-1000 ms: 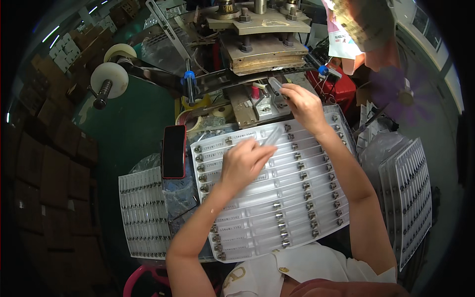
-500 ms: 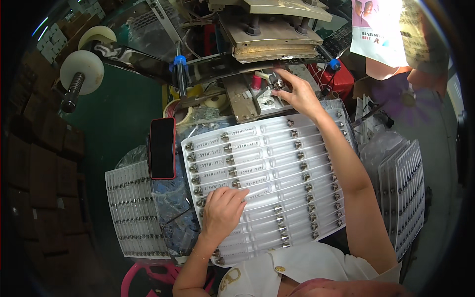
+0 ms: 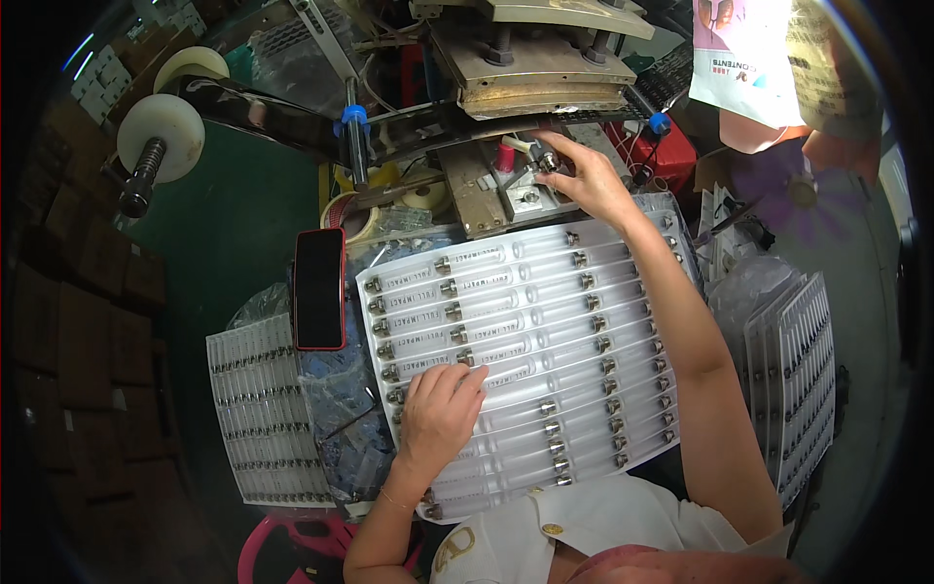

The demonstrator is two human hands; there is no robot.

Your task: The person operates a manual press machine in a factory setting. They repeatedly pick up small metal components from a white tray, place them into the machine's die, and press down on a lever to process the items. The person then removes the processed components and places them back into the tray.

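A white plastic tray with rows of long clear tubes capped in metal lies in front of me. My left hand rests on its lower left part, fingers curled over a tube; whether it grips one I cannot tell. My right hand reaches past the tray's far edge and pinches a small metal-capped part at the metal fixture block under the press machine.
A black phone with a red rim stands left of the tray. Filled trays lie at the left and right. A tape roll on a spindle sits upper left. A printed paper bag hangs upper right.
My left hand slid down the tray toward me to its lower left rows. My right hand moved a little forward onto the fixture block. The view shifted slightly.
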